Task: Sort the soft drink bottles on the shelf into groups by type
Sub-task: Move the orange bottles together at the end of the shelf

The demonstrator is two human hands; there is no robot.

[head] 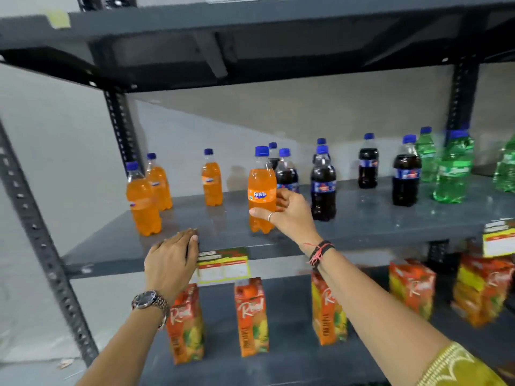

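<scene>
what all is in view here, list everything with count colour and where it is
orange soda bottles: 4, orange with blue caps, left half of the middle shelf; one labelled Fanta is in the right hand
cola bottles: at least 5, dark with blue caps, centre to right of the same shelf
green soda bottles: at least 3, green, far right, partly cut off
juice cartons: 5, orange and yellow, lower shelf
price tags: 2, on the shelf edge
shelf: grey metal
left hand: resting on the shelf edge, wristwatch
right hand: gripping the Fanta bottle, ring, wrist threads
</scene>
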